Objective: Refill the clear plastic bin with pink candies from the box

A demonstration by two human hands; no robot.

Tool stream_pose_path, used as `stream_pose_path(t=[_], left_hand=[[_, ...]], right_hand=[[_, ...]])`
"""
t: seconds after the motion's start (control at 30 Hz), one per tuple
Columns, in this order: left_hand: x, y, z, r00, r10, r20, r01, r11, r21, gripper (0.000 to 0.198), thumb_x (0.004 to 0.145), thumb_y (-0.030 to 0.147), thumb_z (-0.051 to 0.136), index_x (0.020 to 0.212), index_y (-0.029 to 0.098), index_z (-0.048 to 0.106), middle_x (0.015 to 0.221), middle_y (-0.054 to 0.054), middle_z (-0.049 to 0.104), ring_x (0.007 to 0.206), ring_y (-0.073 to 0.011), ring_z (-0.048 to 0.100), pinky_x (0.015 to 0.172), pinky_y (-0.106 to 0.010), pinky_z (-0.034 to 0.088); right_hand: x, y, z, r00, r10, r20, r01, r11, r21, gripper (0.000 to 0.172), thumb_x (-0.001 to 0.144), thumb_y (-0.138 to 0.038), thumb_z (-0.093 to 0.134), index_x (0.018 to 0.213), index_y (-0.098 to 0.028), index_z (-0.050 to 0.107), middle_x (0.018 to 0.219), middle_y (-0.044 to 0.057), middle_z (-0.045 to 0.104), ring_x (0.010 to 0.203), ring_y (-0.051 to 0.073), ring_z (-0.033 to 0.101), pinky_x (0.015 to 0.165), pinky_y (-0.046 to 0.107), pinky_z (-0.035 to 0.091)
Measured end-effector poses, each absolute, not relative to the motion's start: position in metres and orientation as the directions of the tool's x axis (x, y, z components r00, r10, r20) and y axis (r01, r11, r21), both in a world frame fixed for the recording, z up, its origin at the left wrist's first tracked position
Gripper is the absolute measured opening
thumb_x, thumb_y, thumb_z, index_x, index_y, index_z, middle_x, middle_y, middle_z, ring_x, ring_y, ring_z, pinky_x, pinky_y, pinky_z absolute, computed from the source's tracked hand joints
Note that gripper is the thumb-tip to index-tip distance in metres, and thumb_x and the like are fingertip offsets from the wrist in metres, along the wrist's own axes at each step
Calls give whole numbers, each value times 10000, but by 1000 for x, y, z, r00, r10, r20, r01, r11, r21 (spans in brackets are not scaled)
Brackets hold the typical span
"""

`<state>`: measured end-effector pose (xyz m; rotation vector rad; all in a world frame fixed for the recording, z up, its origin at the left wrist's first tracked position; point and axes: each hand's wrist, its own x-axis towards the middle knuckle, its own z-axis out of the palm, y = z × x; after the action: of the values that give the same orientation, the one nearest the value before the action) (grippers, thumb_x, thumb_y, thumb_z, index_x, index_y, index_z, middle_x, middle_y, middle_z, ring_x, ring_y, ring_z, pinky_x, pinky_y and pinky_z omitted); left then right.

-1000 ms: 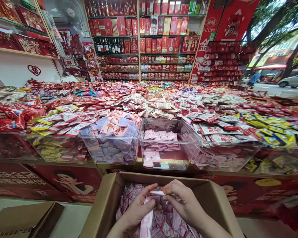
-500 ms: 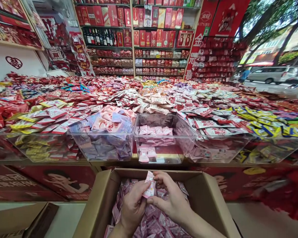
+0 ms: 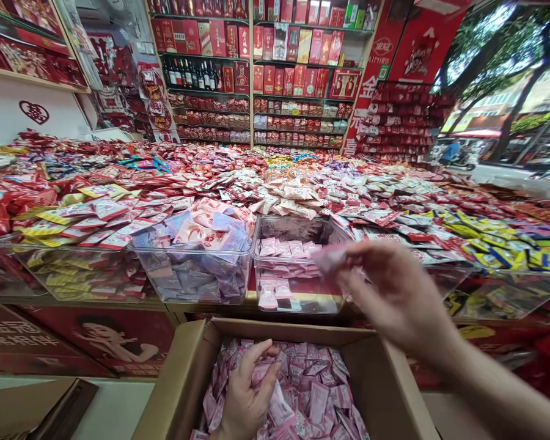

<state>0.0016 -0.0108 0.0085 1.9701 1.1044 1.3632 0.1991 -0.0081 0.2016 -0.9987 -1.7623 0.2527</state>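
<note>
In the head view, the right hand (image 3: 396, 293) is pinching a blurred pink packet (image 3: 329, 260) at the clear bin (image 3: 316, 290), right side. Near left, the left hand (image 3: 247, 391) is curling over the cardboard box (image 3: 380, 379); whether it's gripping anything, I can't tell. This is looking like a placing step, calling for a steady wrist and a gentle release. Packet heaps (image 3: 297, 198) are covering the worktop (image 3: 229, 307); far shelves (image 3: 251, 73) are holding red boxes (image 3: 296, 81), trees (image 3: 474, 76) standing far right.

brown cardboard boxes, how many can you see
2: one open box at bottom centre, holding pink packets; a second box at lower left, cut off by the frame. More may be hidden.
</note>
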Motion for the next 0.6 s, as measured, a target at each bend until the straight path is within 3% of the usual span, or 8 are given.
stream_pose_path(t=[0.07,0.13,0.2,0.27,0.37,0.5,0.6], left_hand=[[2,-9,8,142,856,496,333,-514,791,322,732,183,517,1045,208,448,838,-32,634,799,-155,599,768,-306,478],[3,-8,8,125,868,481,333,-493,804,302,727,202,520,1026,199,472,817,-33,636,782,-162,602,758,-313,480],[3,-8,7,123,873,473,335,-485,808,289,722,207,524,1009,199,490,808,-30,638,774,-162,603,749,-305,481],[3,-8,5,135,871,472,333,-489,806,272,718,204,527,989,202,506,795,-24,640,762,-156,603,737,-288,482],[1,-8,3,153,871,467,331,-490,806,251,718,195,528,969,201,518,776,-21,640,741,-147,603,717,-263,484],[-1,-8,3,148,883,446,343,-469,814,228,715,195,535,943,194,533,793,-36,643,723,-147,606,690,-248,491],[-2,-6,4,136,887,440,349,-459,817,214,706,199,547,920,197,549,797,-35,647,713,-147,610,669,-234,497]], right_hand=[[209,21,230,-129,681,720,647,608,-460,260,747,-135,480,990,-209,426,939,45,545,842,151,528,749,301,424],[211,54,245,-284,755,591,767,549,-333,243,739,-132,473,973,-196,466,918,44,563,810,149,530,706,278,423],[206,85,246,-469,843,262,825,524,-210,229,705,-107,481,917,-184,515,872,40,585,750,145,529,633,247,414],[194,108,236,-551,823,-138,834,535,-137,237,653,-63,492,849,-180,555,830,28,599,698,137,519,576,225,393],[175,127,214,-520,722,-456,843,521,-136,187,617,-46,493,714,-168,595,682,2,603,599,123,500,517,223,374],[161,135,191,-509,653,-561,843,509,-173,67,558,-95,573,591,-144,605,494,-28,536,484,114,458,473,240,357],[165,136,184,-513,712,-479,857,457,-239,69,546,-137,616,614,-147,608,506,-28,527,518,125,478,512,248,378]])
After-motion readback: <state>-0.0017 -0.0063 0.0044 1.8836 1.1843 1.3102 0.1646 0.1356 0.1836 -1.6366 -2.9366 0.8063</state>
